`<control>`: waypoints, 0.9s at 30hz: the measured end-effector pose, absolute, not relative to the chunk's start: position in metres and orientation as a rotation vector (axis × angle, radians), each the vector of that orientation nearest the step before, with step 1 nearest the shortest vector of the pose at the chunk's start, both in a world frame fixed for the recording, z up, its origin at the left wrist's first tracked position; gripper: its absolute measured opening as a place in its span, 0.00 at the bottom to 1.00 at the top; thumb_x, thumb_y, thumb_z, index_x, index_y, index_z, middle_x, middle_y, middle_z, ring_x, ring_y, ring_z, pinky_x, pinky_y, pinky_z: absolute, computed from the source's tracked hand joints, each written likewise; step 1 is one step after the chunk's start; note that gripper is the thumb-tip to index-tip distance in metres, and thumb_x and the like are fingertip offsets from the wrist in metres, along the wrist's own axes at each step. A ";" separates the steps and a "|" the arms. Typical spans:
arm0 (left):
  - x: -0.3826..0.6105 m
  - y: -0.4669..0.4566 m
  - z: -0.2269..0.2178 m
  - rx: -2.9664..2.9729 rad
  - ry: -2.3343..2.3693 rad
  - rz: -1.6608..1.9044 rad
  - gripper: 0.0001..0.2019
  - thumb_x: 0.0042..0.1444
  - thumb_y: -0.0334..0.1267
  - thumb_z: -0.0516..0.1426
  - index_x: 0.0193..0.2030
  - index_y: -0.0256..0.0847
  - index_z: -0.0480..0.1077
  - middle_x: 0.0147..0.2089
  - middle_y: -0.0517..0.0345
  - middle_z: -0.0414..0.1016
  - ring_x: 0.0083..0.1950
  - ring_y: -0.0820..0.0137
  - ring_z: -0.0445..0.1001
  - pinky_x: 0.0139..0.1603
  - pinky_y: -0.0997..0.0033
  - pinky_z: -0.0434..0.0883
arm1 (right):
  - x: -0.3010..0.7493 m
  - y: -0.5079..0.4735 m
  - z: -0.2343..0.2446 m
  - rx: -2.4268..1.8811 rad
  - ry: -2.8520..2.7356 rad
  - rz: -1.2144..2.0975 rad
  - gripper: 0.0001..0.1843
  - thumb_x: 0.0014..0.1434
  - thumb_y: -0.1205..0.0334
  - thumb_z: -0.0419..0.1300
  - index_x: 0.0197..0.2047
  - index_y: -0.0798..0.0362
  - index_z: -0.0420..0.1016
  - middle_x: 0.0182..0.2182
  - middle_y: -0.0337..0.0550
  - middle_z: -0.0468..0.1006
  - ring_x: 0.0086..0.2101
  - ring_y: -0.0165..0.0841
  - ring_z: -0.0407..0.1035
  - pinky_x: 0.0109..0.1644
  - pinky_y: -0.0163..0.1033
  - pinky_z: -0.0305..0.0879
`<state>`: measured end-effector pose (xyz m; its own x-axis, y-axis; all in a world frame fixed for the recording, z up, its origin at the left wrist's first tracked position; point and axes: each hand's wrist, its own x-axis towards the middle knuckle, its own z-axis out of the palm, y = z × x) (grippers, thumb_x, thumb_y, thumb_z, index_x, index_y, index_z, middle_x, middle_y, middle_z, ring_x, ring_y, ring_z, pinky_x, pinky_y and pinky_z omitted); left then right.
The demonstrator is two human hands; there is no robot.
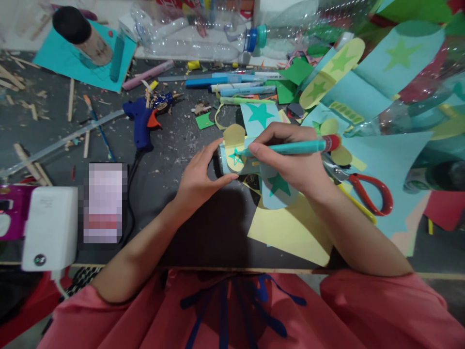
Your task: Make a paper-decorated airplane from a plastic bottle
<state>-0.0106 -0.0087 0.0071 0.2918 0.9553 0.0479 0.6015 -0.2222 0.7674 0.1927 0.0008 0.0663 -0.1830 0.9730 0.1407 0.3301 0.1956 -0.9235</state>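
Observation:
My right hand (286,155) grips a teal marker (298,147), its tip on a small star outline on a rounded yellow paper piece (235,133). This piece lies across the end of a light blue paper craft (249,162), whose two wings bear filled teal stars. My left hand (201,172) steadies the craft's left end between thumb and fingers. Part of the craft's middle is hidden behind my right hand. Under it sticks out a sheet of yellow paper (290,230). Red-handled scissors (370,194) lie right of my right wrist.
A blue glue gun (140,121) and a phone (103,203) with a blurred screen lie left, near a white power bank (51,228). Markers (232,83) and clear plastic bottles (203,41) line the back. A larger star-decorated paper craft (363,92) stands at back right.

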 end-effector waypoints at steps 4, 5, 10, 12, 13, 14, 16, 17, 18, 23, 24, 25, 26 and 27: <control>-0.011 -0.009 0.008 1.917 1.381 0.699 0.35 0.51 0.51 0.65 0.65 0.47 0.64 0.65 0.53 0.71 0.65 0.55 0.70 0.67 0.59 0.67 | 0.193 0.001 0.066 -1.274 -1.653 0.980 0.15 0.59 0.59 0.63 0.22 0.50 0.68 0.22 0.37 0.72 0.25 0.30 0.66 0.30 0.38 0.64; -0.010 -0.009 0.008 1.917 1.378 0.703 0.34 0.51 0.51 0.65 0.64 0.47 0.64 0.65 0.52 0.71 0.65 0.55 0.70 0.67 0.59 0.67 | 0.192 0.000 0.066 -1.266 -1.647 0.977 0.15 0.58 0.60 0.63 0.22 0.50 0.68 0.22 0.37 0.72 0.25 0.29 0.66 0.29 0.38 0.63; -0.010 -0.009 0.008 1.914 1.380 0.705 0.34 0.51 0.49 0.65 0.64 0.45 0.64 0.65 0.52 0.71 0.65 0.55 0.70 0.67 0.58 0.67 | 0.190 0.000 0.066 -1.190 -1.649 0.997 0.11 0.57 0.62 0.64 0.24 0.50 0.71 0.22 0.36 0.75 0.24 0.29 0.66 0.28 0.37 0.62; -0.010 -0.009 0.007 1.911 1.384 0.706 0.35 0.51 0.49 0.65 0.65 0.43 0.64 0.65 0.51 0.72 0.65 0.55 0.70 0.67 0.59 0.67 | 0.191 0.000 0.066 -1.206 -1.685 1.013 0.12 0.59 0.60 0.64 0.24 0.49 0.71 0.22 0.37 0.75 0.25 0.30 0.67 0.29 0.38 0.62; -0.010 -0.009 0.007 1.909 1.387 0.712 0.35 0.51 0.49 0.65 0.65 0.42 0.64 0.65 0.51 0.72 0.65 0.55 0.71 0.67 0.59 0.67 | 0.192 0.001 0.066 -1.216 -1.698 1.018 0.13 0.59 0.60 0.64 0.23 0.49 0.71 0.22 0.37 0.75 0.25 0.30 0.67 0.29 0.38 0.63; -0.010 -0.008 0.006 1.908 1.389 0.717 0.35 0.51 0.49 0.65 0.64 0.42 0.64 0.65 0.51 0.72 0.65 0.55 0.71 0.67 0.59 0.67 | 0.192 0.001 0.065 -1.225 -1.703 1.018 0.13 0.59 0.59 0.63 0.23 0.49 0.71 0.22 0.37 0.75 0.25 0.31 0.67 0.29 0.38 0.63; -0.010 -0.008 0.006 1.907 1.387 0.722 0.35 0.51 0.50 0.65 0.64 0.42 0.64 0.65 0.51 0.72 0.65 0.55 0.71 0.66 0.59 0.67 | 0.193 0.001 0.065 -1.229 -1.703 1.010 0.13 0.59 0.60 0.63 0.23 0.48 0.72 0.23 0.37 0.76 0.25 0.31 0.68 0.29 0.38 0.63; -0.010 -0.009 0.006 1.908 1.385 0.723 0.35 0.51 0.50 0.65 0.64 0.42 0.64 0.65 0.51 0.72 0.65 0.55 0.71 0.66 0.59 0.68 | 0.193 0.001 0.065 -1.232 -1.702 1.003 0.12 0.58 0.60 0.64 0.23 0.48 0.72 0.23 0.37 0.76 0.25 0.31 0.68 0.28 0.38 0.63; -0.010 -0.009 0.006 1.909 1.385 0.725 0.35 0.51 0.50 0.65 0.64 0.42 0.64 0.65 0.51 0.72 0.65 0.55 0.71 0.66 0.59 0.68 | 0.192 0.001 0.065 -1.231 -1.697 0.993 0.12 0.58 0.61 0.64 0.23 0.48 0.71 0.22 0.37 0.76 0.25 0.31 0.67 0.28 0.38 0.63; -0.010 -0.009 0.007 1.919 1.390 0.729 0.34 0.51 0.48 0.65 0.64 0.43 0.65 0.64 0.51 0.73 0.64 0.55 0.72 0.66 0.58 0.68 | 0.192 0.001 0.067 -1.196 -1.686 1.003 0.12 0.56 0.65 0.63 0.22 0.49 0.70 0.21 0.36 0.73 0.24 0.30 0.66 0.28 0.37 0.63; -0.010 -0.009 0.007 1.923 1.390 0.726 0.34 0.51 0.48 0.65 0.64 0.43 0.65 0.64 0.51 0.73 0.64 0.55 0.72 0.65 0.58 0.68 | 0.192 0.002 0.067 -1.205 -1.689 1.013 0.12 0.56 0.65 0.63 0.22 0.49 0.71 0.21 0.36 0.74 0.25 0.30 0.66 0.29 0.37 0.63; -0.010 -0.009 0.007 1.926 1.390 0.725 0.33 0.51 0.47 0.65 0.64 0.44 0.64 0.64 0.51 0.73 0.64 0.55 0.72 0.66 0.58 0.68 | 0.192 0.002 0.067 -1.216 -1.687 1.021 0.12 0.56 0.65 0.62 0.22 0.49 0.70 0.21 0.36 0.74 0.25 0.30 0.66 0.29 0.37 0.63; -0.010 -0.009 0.007 1.929 1.387 0.723 0.33 0.51 0.47 0.65 0.64 0.44 0.64 0.64 0.52 0.72 0.64 0.55 0.72 0.66 0.58 0.68 | 0.192 0.002 0.067 -1.218 -1.673 1.022 0.13 0.56 0.66 0.62 0.21 0.49 0.70 0.21 0.36 0.73 0.24 0.29 0.66 0.28 0.37 0.62; -0.010 -0.009 0.007 1.930 1.383 0.724 0.33 0.51 0.47 0.65 0.64 0.45 0.64 0.64 0.52 0.72 0.64 0.55 0.72 0.66 0.58 0.68 | 0.192 0.002 0.067 -1.208 -1.655 1.018 0.13 0.56 0.66 0.62 0.21 0.50 0.69 0.20 0.36 0.72 0.24 0.29 0.65 0.28 0.37 0.62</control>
